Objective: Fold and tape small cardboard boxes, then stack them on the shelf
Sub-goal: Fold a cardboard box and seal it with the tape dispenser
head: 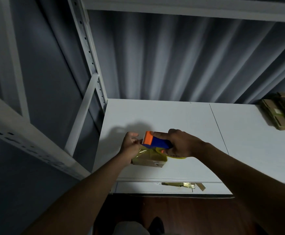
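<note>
Low centre of frame: small brown cardboard box (147,161), boxy, matte, wrapped in glossy yellowish tape, resting on smooth white shelf (197,129). Left hand (130,146) pinching the crinkled tape at box top. Right hand (180,144) clamped round blue-and-orange plastic tape dispenser (155,140). Far right: taped cardboard stack (281,111). Behind: corrugated metal wall (180,56).

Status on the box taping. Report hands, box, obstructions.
Right hand grips tape dispenser over the small box. Left hand pinches the tape at the box. Box sits on shelf. Nothing blocking.
</note>
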